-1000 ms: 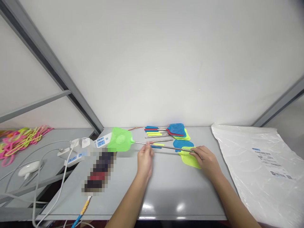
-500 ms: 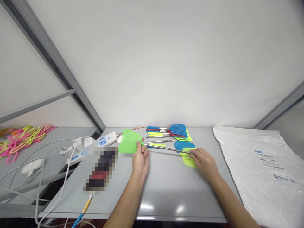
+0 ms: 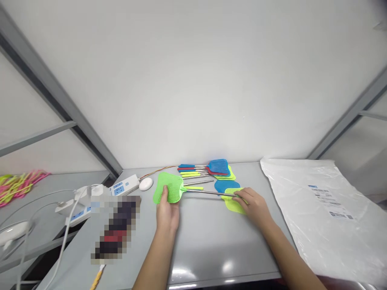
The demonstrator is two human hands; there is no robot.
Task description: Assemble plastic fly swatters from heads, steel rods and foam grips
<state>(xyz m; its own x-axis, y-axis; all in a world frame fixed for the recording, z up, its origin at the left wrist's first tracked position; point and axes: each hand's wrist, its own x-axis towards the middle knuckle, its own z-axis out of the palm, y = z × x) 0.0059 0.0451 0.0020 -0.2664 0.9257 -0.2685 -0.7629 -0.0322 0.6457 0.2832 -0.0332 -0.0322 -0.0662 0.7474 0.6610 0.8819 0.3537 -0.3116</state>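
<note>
While the left hand (image 3: 168,214) pinches the green swatter (image 3: 175,188) by its head, thumb on top, the right hand (image 3: 254,204) pinches the far end of its rod (image 3: 208,193). The swatter stretches between both hands over the table (image 3: 208,241), its rod crossing above a yellow head (image 3: 236,206) that lies beside a blue head (image 3: 226,185). Behind lies a swatter pile (image 3: 218,165); a white disc (image 3: 146,184) sits left of the green swatter, and a white package (image 3: 305,233) lies at right.

Two hands (image 3: 167,217) (image 3: 254,206), one held swatter (image 3: 175,187), one white parcel (image 3: 320,231).
</note>
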